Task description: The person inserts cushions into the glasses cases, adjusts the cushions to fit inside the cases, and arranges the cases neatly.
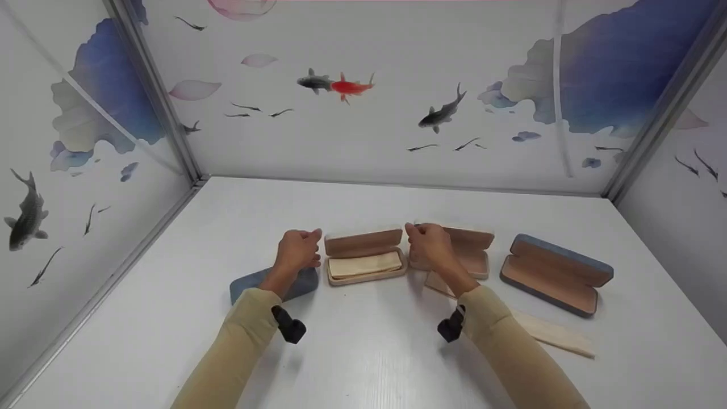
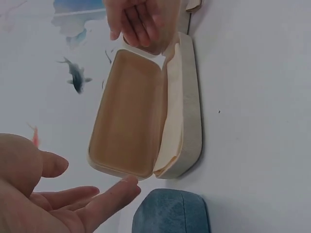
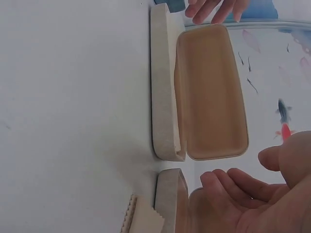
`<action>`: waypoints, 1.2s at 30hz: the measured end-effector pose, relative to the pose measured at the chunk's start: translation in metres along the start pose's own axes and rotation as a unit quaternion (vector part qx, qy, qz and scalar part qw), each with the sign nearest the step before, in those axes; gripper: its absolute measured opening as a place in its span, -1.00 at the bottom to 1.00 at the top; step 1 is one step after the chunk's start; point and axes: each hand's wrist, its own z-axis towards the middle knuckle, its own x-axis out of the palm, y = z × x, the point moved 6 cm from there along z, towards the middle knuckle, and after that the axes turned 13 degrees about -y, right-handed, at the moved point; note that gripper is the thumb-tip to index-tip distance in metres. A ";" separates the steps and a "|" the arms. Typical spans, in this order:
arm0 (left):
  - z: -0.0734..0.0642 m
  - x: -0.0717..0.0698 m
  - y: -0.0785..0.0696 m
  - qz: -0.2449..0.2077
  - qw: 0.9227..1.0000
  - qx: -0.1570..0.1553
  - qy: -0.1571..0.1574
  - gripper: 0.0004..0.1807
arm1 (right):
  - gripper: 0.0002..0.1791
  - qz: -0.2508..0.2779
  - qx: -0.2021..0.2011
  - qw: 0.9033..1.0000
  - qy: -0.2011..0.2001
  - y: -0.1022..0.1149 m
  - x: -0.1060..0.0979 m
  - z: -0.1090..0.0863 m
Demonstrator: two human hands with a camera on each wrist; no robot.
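Left hand (image 2: 41,211): fingers extended, one fingertip at the near end of the tan-lined lid (image 2: 127,111); contact unclear. Lid stands open beside its pale base (image 2: 192,107), which holds a folded cream cloth (image 2: 172,109). Blue case (image 2: 167,213) just beside, on white counter (image 2: 257,126). Right hand (image 2: 138,22) at far end, fingers loosely extended.

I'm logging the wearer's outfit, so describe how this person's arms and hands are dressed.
Both arms wear long, plain tan sleeves that end at the wrists. A small black device sits at each wrist. The left hand and right hand are bare hands, without gloves.
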 end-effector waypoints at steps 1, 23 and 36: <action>0.001 0.001 -0.001 0.001 1.000 -0.007 0.006 -0.47 | -0.46 -0.006 -0.003 1.000 0.003 0.002 -0.001 0.000; 0.010 0.029 0.000 -0.046 0.989 -0.083 0.116 -0.02 | -0.02 -0.015 0.067 0.992 0.110 0.007 0.024 0.010; 0.016 0.026 0.000 -0.009 0.990 -0.065 0.123 -0.11 | -0.28 -0.032 0.050 0.990 0.131 0.011 0.022 0.007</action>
